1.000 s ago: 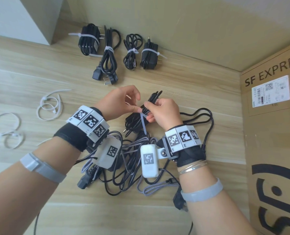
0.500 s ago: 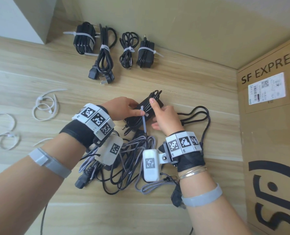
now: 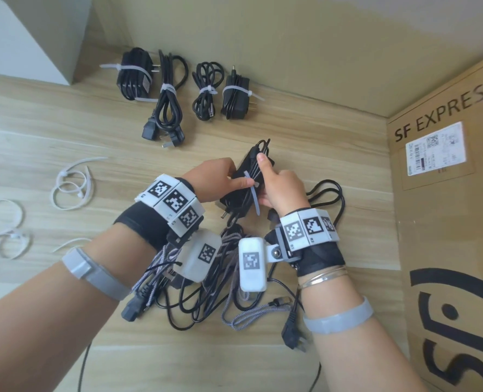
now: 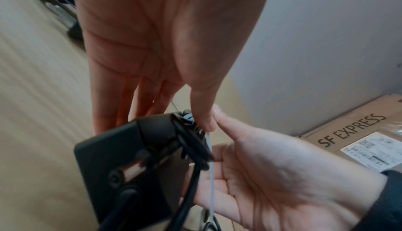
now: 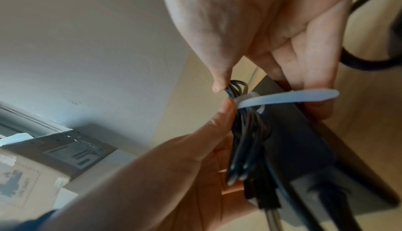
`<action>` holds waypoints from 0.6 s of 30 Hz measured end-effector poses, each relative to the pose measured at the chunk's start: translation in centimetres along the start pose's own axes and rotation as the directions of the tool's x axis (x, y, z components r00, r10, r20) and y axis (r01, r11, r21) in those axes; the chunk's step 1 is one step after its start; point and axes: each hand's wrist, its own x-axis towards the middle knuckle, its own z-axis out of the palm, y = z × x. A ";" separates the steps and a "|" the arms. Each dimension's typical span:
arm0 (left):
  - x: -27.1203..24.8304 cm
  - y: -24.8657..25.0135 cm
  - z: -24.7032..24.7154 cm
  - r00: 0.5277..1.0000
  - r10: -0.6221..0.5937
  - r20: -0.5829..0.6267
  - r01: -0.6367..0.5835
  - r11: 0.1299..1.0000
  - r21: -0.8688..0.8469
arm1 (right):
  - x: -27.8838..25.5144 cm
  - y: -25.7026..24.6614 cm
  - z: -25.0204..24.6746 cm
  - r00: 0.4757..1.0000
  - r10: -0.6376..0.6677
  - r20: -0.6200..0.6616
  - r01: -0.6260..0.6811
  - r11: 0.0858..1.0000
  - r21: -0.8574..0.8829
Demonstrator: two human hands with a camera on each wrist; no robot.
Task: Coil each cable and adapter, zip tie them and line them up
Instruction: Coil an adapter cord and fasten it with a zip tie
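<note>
A black adapter (image 3: 244,171) with its cable coiled against it is held just above the wooden floor, in the middle of the head view. A pale zip tie (image 3: 254,198) is looped round it, its tail pointing toward me. My left hand (image 3: 234,181) pinches the bundle, thumb by the tie's head (image 4: 188,116) and fingers behind. My right hand (image 3: 271,182) grips the adapter (image 5: 304,140) from the other side, thumb on the coils and fingers beneath. The tie's tail (image 5: 282,97) lies across those fingers.
Several tied black bundles (image 3: 206,90) lie in a row along the back wall. A tangle of loose black and braided cables (image 3: 206,292) sits under my wrists. Spare zip ties (image 3: 70,182) lie at the left. A cardboard box (image 3: 446,193) stands on the right.
The bundle has sunk and turned, so the adapter's flat side faces up. My right thumb has stretched along the coils, and the tie's tail now points toward me.
</note>
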 end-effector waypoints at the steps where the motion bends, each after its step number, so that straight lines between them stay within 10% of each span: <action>1: 0.2 0.5 -0.3 1.000 0.005 -0.013 -0.005 1.000 -0.013 | 0.1 -0.3 -0.5 1.000 -0.004 -0.013 0.004 1.000 -0.020; 18: 6.7 6.5 -2.4 0.971 0.056 -0.234 -0.096 0.981 -0.166 | 4.7 -4.9 -6.1 0.995 -0.090 -0.043 0.096 0.982 0.160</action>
